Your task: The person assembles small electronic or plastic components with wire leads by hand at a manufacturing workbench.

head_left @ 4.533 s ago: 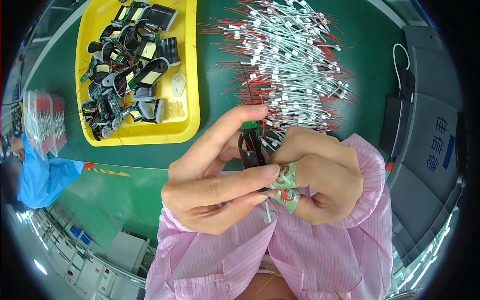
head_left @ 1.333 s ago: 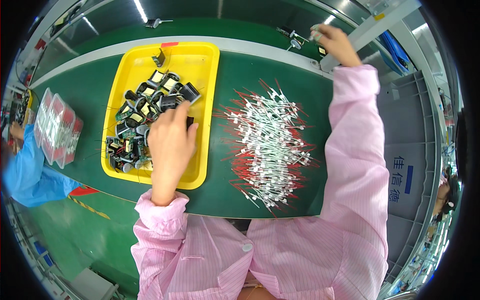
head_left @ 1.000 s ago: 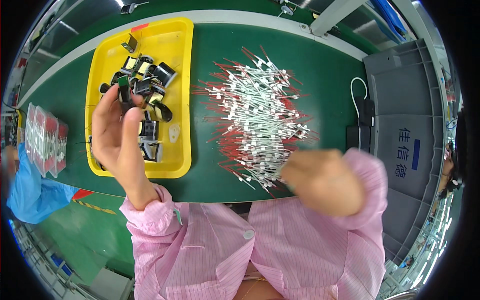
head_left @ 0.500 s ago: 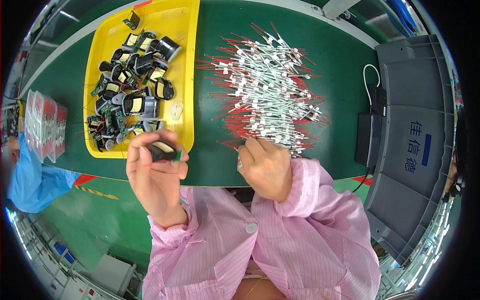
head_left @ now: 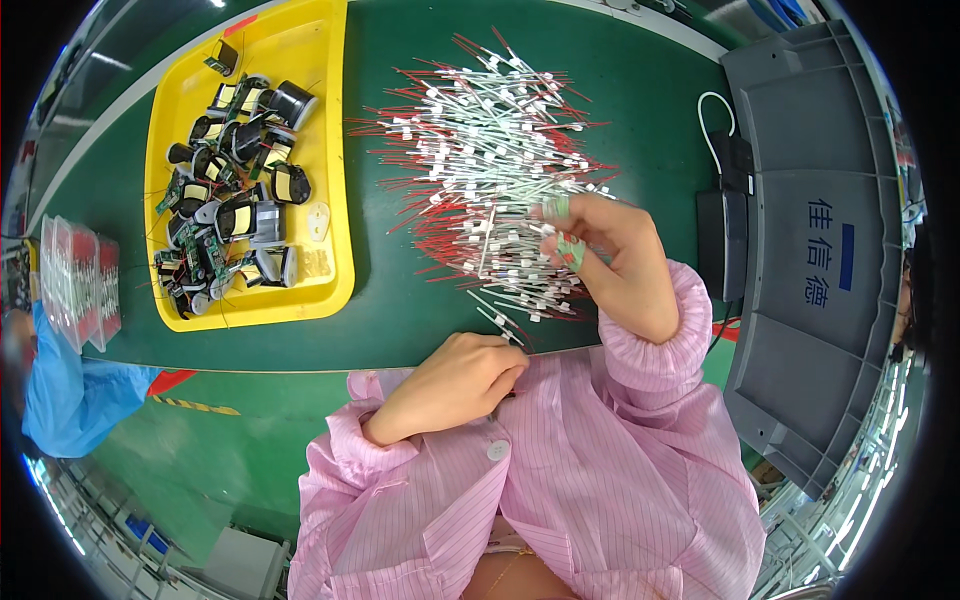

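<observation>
1. Nearest me, the left hand [head_left: 455,385] had dropped from chest height to the front edge of the worktop [head_left: 400,330], curled almost into a fist. Half a second before, it was holding up a small black-and-yellow part; I could no longer see that part, and I could not tell whether the closed fingers kept it.

2. The right hand [head_left: 615,265] had moved out from the worktop edge onto the near side of the wire pile [head_left: 485,165]. Its fingers [head_left: 560,235], with green tape on the tips, were pinched on one white-sleeved wire [head_left: 487,240] standing up out of the heap.

3. I judged that the hands had gone from fetching a part to picking a wire for it, so one piece was likely waiting in the left hand while the right chose its lead.

4. The pile itself lay loose on the green worktop: thin red leads with white sleeves, fanned every way, a few strays reaching almost to the left hand.

5. Left of the pile sat a yellow tray [head_left: 335,215], holding a jumble of black wound parts [head_left: 225,225] with yellow tape, crowded toward its left side, the right strip mostly bare.

6. Far right stood a grey crate [head_left: 820,260], its inside not showing from where I looked.

7. At the far left edge lay clear packs [head_left: 75,275], near someone's blue sleeve [head_left: 70,395].
</observation>
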Demonstrator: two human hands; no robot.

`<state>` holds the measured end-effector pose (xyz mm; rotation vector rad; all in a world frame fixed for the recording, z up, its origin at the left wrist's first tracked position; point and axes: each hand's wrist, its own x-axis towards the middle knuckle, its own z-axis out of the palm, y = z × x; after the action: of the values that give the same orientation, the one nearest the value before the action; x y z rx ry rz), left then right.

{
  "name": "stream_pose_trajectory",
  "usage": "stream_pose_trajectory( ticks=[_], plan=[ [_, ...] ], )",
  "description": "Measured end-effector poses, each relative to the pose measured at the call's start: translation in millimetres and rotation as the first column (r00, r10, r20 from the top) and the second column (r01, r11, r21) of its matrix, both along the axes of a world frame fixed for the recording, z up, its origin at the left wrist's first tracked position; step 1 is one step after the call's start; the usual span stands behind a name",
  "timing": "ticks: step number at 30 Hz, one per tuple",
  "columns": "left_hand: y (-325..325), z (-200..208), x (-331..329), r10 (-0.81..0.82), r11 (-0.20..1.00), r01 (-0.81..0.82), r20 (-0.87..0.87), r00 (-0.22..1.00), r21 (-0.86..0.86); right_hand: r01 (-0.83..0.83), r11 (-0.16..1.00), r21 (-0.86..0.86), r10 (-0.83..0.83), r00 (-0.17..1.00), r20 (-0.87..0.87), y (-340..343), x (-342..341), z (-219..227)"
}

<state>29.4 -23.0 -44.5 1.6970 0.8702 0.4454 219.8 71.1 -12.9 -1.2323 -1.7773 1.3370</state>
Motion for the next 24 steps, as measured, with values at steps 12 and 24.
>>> stream_pose_trajectory(
  ticks=[12,24],
  plan=[
    [43,-7,-2,0.423,0.904,-0.427,0.133,0.896,0.003,-0.181,0.982,-0.056,0.182,0.983,0.015,-19,14,-32],
    [11,40,-24,0.719,0.689,-0.654,0.413,0.559,-0.313,-0.085,0.892,0.444,0.117,0.992,-0.045,-30,-12,26]
  ],
)
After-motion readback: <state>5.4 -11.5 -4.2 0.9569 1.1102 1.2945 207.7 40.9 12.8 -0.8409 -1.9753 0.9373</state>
